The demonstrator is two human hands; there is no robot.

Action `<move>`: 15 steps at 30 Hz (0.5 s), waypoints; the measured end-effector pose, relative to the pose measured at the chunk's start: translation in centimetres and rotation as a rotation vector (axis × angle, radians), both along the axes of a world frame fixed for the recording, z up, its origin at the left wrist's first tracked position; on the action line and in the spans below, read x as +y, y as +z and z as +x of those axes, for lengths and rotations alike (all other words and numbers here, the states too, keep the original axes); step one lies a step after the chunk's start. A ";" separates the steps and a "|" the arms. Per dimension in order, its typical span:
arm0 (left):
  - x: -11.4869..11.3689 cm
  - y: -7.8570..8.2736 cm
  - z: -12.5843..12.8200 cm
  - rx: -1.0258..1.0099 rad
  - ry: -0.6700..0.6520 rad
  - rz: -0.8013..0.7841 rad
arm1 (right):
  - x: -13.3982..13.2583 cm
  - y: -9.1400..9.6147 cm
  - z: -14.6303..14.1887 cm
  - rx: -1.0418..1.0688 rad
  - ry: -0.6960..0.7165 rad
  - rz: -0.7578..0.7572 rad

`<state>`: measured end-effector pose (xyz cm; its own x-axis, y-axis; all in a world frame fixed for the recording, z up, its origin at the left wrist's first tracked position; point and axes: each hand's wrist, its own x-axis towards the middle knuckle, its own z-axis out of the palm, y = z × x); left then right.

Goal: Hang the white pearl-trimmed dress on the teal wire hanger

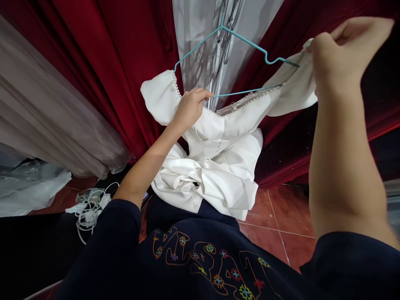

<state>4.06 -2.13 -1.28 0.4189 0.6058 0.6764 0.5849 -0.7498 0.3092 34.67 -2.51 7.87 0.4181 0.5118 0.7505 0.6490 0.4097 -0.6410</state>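
A white dress [229, 179] with a pearl-trimmed neckline hangs on a thin turquoise hanger [221, 27]. Its skirt is bunched on my lap. My left hand [193, 106] is closed round the hanger's lower bar at the neckline, its thumb and fingers pressed together. Raised at the upper right, my right hand [346, 54] pinches the edge of the dress's right-hand sleeve [292, 85] and stretches it outward from the hanger's end. The fingertips of that hand are partly hidden. The other sleeve [159, 93] drapes at the hanger's left end.
Red curtains [125, 50] hang behind the dress, with a metal stand [218, 54] between them. Pale fabric [56, 96] hangs at the left. White cables [89, 214] lie tangled beside my left arm. Red tiles [275, 216] cover the floor.
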 end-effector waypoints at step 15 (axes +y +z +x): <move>0.2 -0.3 -0.7 0.036 0.090 0.007 | -3.4 2.1 -5.0 -0.456 0.196 -0.436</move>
<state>3.38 -1.91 -1.58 0.3873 0.6375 0.6660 0.6606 -0.6958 0.2818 29.66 -5.88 9.93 -0.0247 0.8430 0.5374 0.8347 0.3132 -0.4529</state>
